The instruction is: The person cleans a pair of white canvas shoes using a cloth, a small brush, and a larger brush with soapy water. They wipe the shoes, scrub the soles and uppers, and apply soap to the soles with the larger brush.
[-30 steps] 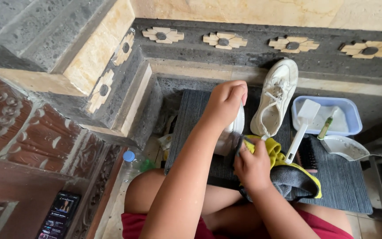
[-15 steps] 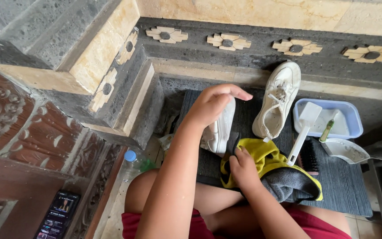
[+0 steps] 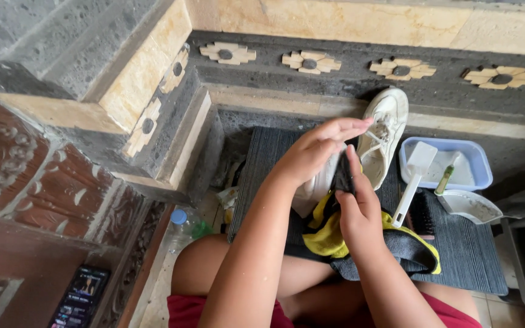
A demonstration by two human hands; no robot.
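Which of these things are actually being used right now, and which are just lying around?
In use: left hand on a white shoe; right hand pressing a grey and yellow cloth to it.

Lying about: second white shoe, blue tub, white brush, plastic bottle, phone.

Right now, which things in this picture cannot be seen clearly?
Head view only:
- White shoe in the hands: mostly hidden by the left hand.
- Cloth under the right hand: partly covered.
- Brush bristles: hidden behind its handle.
- Phone: screen too small.
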